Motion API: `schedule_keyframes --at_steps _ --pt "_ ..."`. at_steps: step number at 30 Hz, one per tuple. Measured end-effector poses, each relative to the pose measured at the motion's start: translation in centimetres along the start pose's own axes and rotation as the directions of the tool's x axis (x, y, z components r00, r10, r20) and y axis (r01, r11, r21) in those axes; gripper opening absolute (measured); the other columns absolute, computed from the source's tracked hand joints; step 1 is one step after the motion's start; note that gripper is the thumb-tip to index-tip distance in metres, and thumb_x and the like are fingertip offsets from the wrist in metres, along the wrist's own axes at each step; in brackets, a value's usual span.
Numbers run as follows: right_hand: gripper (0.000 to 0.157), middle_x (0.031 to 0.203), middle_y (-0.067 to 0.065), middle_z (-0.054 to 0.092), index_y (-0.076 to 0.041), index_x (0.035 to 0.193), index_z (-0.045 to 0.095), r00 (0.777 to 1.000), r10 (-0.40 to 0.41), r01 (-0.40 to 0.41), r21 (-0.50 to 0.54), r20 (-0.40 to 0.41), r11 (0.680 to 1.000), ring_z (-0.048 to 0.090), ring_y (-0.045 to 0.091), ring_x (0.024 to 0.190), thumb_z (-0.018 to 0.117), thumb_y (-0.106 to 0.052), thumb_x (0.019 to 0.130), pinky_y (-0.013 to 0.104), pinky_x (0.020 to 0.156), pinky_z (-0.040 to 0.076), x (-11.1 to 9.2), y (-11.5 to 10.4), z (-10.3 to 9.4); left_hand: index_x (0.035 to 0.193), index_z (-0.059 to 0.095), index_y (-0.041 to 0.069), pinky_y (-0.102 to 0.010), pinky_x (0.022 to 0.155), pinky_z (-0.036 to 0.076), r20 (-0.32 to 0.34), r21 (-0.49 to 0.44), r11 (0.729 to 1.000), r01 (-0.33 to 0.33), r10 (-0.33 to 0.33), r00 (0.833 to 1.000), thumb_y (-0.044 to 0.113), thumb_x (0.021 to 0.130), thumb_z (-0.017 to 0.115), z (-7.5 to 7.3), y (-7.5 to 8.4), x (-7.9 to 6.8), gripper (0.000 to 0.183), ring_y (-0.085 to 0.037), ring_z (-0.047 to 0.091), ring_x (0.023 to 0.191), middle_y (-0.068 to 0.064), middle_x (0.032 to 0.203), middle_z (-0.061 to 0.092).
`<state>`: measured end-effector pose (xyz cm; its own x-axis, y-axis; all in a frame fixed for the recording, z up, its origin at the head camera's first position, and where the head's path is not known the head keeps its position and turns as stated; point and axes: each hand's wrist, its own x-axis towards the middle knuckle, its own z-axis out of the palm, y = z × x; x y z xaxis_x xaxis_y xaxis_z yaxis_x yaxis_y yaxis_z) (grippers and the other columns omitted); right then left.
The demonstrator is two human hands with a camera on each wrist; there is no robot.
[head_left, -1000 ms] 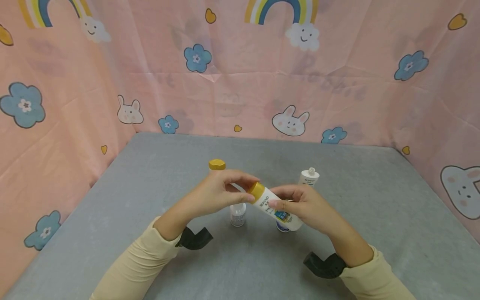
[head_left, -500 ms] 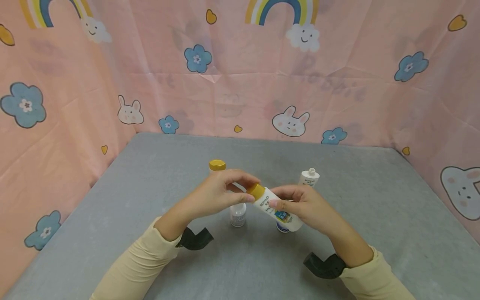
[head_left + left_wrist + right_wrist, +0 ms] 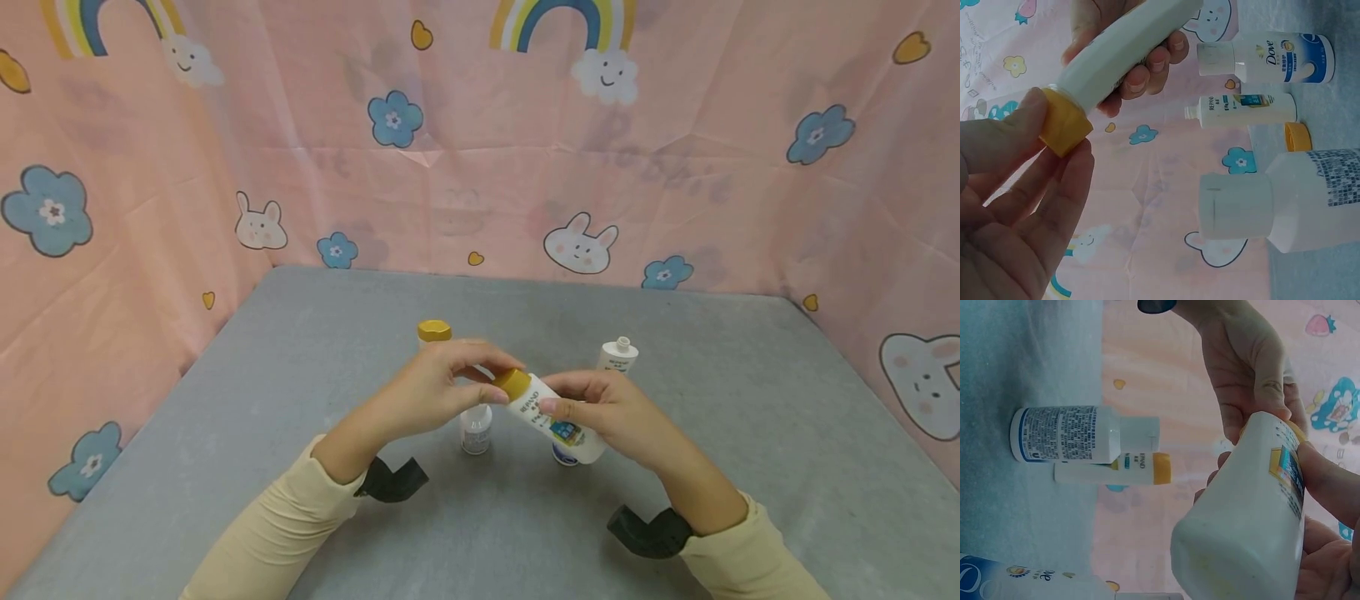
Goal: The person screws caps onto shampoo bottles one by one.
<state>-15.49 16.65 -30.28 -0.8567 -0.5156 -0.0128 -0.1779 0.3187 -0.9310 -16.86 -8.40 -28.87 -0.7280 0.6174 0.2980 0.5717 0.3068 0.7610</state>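
A white bottle (image 3: 555,421) with a gold cap (image 3: 513,384) is held tilted above the table, its cap end up and to the left. My left hand (image 3: 431,385) pinches that cap between thumb and fingers; in the left wrist view the cap (image 3: 1065,122) sits at the bottle's neck. My right hand (image 3: 615,414) grips the bottle's body, thumb over the label. The right wrist view shows the bottle's base (image 3: 1229,550) close up. Behind the hands stands a white bottle with a bare neck (image 3: 618,354), no cap on it.
Another gold-capped bottle (image 3: 434,331) stands behind my left hand. A small white bottle (image 3: 476,432) is below the hands. A Dove bottle (image 3: 1297,57) with a blue label stands partly hidden under the held bottle. A loose gold cap (image 3: 1298,136) lies on the grey table (image 3: 360,542).
The fingers of my left hand have shifted slightly to the right around the cap. The bottle and my right hand stay nearly where they were.
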Motion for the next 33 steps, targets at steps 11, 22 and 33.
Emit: schedule_keyframes --at_steps 11,22,33 --pt "0.04 0.102 0.014 0.072 0.009 0.124 0.063 1.0 0.006 -0.006 0.042 0.006 0.999 0.066 0.016 0.085 0.063 -0.022 0.098 0.035 0.074 0.057 -0.17 -0.01 -0.15 0.116 0.069 0.005 -0.027 0.092 0.056 -0.005 -0.012 0.998 -0.054 0.054 0.999 0.007 0.089 0.073 0.21 -0.11 0.01 0.028 -0.016 0.066 0.105 -0.006 0.113 0.07" --pt "0.041 0.1 0.008 0.072 0.009 0.125 0.062 1.0 0.002 -0.002 0.058 0.012 0.998 0.065 0.016 0.085 0.062 -0.023 0.099 0.034 0.072 0.057 -0.18 -0.15 -0.19 0.12 0.067 0.002 -0.026 0.094 0.056 0.014 -0.012 0.997 -0.077 0.077 0.997 0.005 0.088 0.073 -0.13 0.26 -0.08 0.032 -0.018 0.065 0.107 -0.009 0.117 0.068" --pt "0.043 0.096 -0.002 0.072 0.012 0.125 0.06 1.0 0.008 -0.009 0.089 0.012 0.996 0.065 0.015 0.085 0.061 -0.022 0.099 0.033 0.072 0.057 -0.32 -0.12 -0.51 0.119 0.069 0.006 -0.028 0.093 0.056 -0.038 0.031 0.985 -0.17 0.171 0.985 0.007 0.087 0.075 0.35 -0.26 0.03 0.033 -0.014 0.064 0.104 -0.005 0.115 0.07"
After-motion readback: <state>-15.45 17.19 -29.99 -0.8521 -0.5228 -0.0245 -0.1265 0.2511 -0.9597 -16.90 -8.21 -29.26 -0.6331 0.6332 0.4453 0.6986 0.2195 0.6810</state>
